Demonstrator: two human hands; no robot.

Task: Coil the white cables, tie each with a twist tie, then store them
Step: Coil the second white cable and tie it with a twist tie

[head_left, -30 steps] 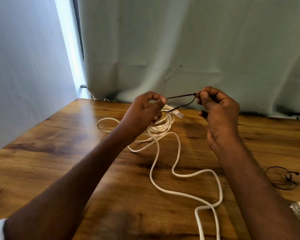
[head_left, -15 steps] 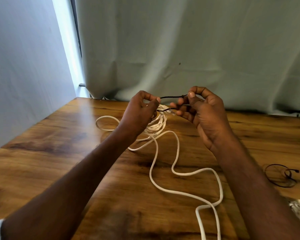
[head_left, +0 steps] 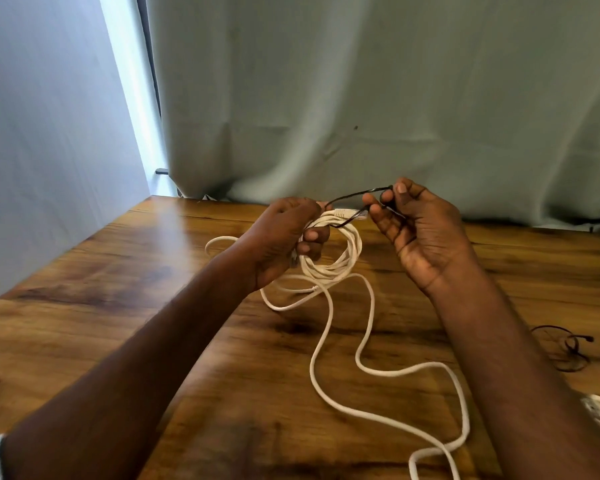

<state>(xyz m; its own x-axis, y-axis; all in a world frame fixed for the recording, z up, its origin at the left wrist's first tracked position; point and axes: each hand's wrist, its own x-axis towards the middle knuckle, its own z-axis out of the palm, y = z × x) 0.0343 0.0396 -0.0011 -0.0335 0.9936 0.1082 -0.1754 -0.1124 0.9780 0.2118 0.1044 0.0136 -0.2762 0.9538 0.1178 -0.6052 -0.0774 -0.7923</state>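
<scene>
A partly coiled white cable (head_left: 329,261) is gripped by the left hand (head_left: 284,240) — a black twist tie (head_left: 354,197) is pinched by the right hand (head_left: 420,230); wrapping and twisting is judged next.

The left hand (head_left: 284,237) grips a coiled white cable (head_left: 340,258) above the wooden table (head_left: 118,306), its loose length trailing across the wood. The right hand (head_left: 420,233) pinches a black twist tie (head_left: 357,195) looped around the coil.

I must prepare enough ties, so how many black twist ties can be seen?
2. One thin black twist tie is pinched in the right hand, above the coil; another black twist tie lies on the table's right side. Others may be hidden.
</scene>
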